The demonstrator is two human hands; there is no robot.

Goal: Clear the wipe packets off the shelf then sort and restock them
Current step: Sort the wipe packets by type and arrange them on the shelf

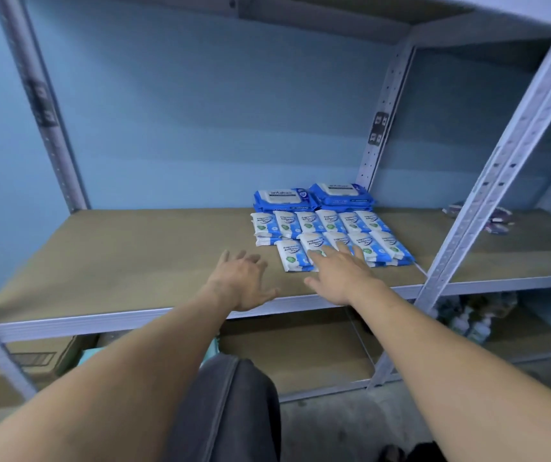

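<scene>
On the right part of the brown shelf board (127,261), small white-and-blue wipe packets (321,224) lie flat in two rows, side by side, long axes running front to back toward the wall. Behind them are two stacks of large blue packs (284,199), long axes left-right, labels up. Right hand (342,274) open, fingers spread over front-row packets, gripping nothing; contact unclear. Left hand (244,281) open, fingers spread, over bare board just left of the packets, holding nothing.

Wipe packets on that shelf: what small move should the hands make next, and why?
Probably curl the right hand round the front-row packets and lift them: it reaches open over them, the left hand hovers open beside, and neither grips anything.
</scene>
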